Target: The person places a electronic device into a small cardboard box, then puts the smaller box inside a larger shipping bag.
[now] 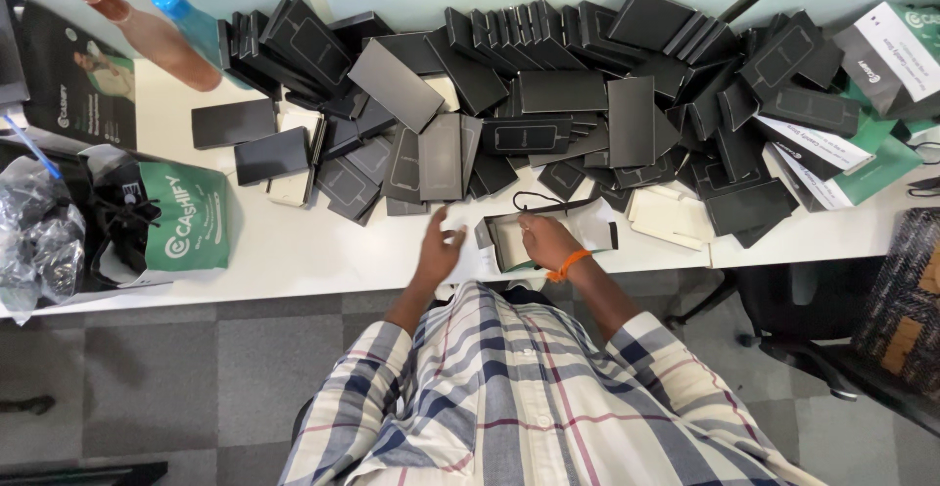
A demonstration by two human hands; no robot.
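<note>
Black flat boxes (548, 94) lie heaped in a broad pile across the far side of the white surface (323, 251), most of them closed, some stacked on edge, others fallen flat; judging by that heap against the single box opened near the person, most of the pile looks not yet handled. At the left edge sit a crumpled clear plastic bag (34, 236), a green and white paper bag (181, 227), a brown bottle (152, 36) and a blue-capped bottle (191, 18). Nearer the middle, the left hand (438, 251) hovers just above the bare surface with fingers loosely spread, holding nothing, close to the near edge of the pile. Just to its right the open box (548, 236) rests on the surface in front of the person, its pale inside showing. The right hand (546, 241), an orange band at its wrist, is curled over this box with fingertips pinching at its upper edge, beside a thin black cord (534, 199). Farther right lie white and green packages (842, 158).
</note>
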